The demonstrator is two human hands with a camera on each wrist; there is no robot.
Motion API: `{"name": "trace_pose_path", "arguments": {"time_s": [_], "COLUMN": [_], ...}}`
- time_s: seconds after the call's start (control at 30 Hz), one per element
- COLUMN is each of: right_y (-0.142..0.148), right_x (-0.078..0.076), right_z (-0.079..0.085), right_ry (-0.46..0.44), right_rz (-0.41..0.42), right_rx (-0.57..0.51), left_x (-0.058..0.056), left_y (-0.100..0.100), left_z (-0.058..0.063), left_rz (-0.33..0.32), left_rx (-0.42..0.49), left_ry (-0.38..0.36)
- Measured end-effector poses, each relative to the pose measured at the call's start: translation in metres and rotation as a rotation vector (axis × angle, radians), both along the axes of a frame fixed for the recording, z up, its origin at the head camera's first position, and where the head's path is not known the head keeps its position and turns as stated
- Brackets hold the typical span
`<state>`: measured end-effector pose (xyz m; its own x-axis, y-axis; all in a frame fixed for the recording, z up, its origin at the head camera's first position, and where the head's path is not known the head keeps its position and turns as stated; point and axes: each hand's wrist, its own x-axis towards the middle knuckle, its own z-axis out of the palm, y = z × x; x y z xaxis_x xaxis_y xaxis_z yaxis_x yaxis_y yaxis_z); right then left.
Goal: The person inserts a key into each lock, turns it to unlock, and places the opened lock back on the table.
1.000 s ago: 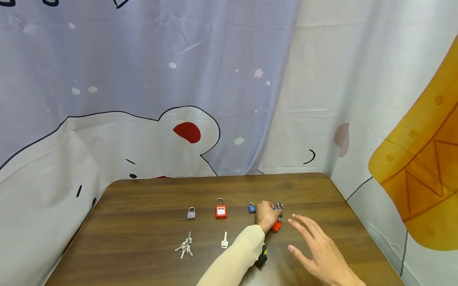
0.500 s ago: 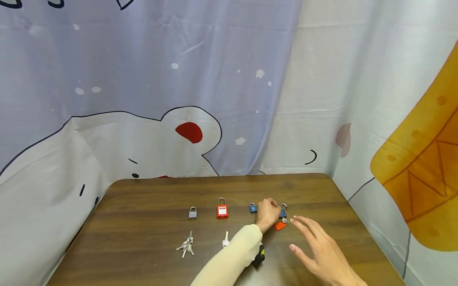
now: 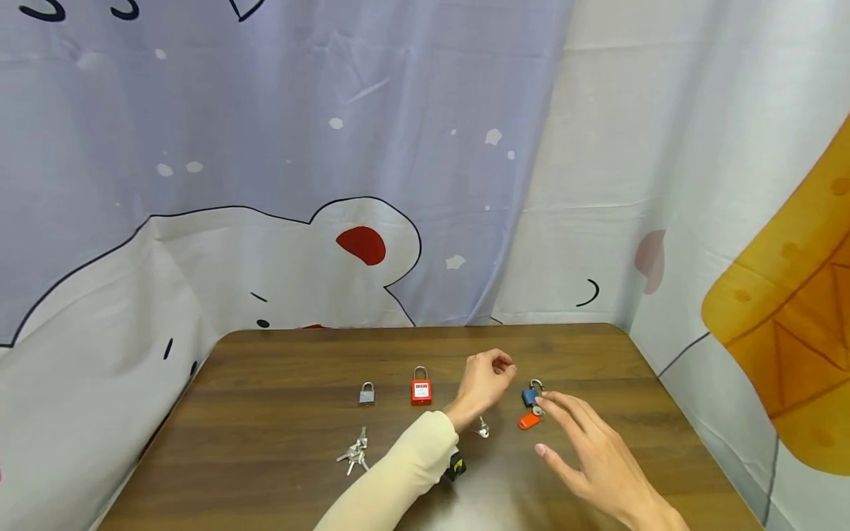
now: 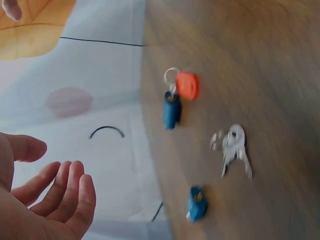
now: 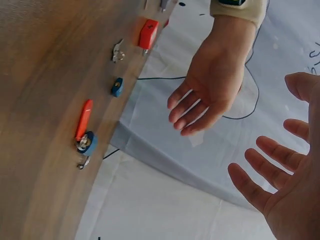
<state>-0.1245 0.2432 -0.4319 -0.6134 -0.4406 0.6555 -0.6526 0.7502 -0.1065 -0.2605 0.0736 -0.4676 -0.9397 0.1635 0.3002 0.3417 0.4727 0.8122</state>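
My left hand hovers above the table, its fingers loosely bent and nothing in them. Under the right hand's fingertips in the head view lies a blue padlock with its shackle swung out. A ring and an orange-red tag hang from its keyhole end. My right hand is held in the air nearby, fingers spread, holding nothing. A second blue padlock shows in the left wrist view; the left hand hides it in the head view. Small keys lie between the two padlocks and the near side.
Further left on the brown table stand a red padlock and a silver padlock. A bunch of keys lies in front of the silver one. A printed curtain hangs behind the table.
The left hand has come away from the opened blue padlock and its tag, rising and moving left. The right hand stays almost still. The head view has shifted slightly.
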Motion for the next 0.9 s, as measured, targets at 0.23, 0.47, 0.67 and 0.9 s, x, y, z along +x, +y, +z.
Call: {"name": "trace_pose_path", "arguments": {"time_s": [0.23, 0.47, 0.67, 0.9], "right_y": [-0.012, -0.022, -0.029, -0.037], "right_x": [-0.008, -0.014, -0.019, -0.025], "right_z": [0.01, 0.014, 0.017, 0.018], "right_ry": [0.036, 0.043, 0.037, 0.014], "right_rz": [0.058, 0.081, 0.085, 0.059], "right_rx": [-0.006, -0.007, -0.027, -0.029], "left_x": [0.017, 0.038, 0.055, 0.071], "left_y": [-0.035, -0.063, -0.083, -0.108], "left_z": [0.013, 0.019, 0.025, 0.028], "left_rz": [-0.036, -0.043, -0.045, -0.016], "left_rx": [-0.043, -0.086, -0.086, -0.127], "left_ry": [0.084, 0.183, 0.231, 0.321]}}
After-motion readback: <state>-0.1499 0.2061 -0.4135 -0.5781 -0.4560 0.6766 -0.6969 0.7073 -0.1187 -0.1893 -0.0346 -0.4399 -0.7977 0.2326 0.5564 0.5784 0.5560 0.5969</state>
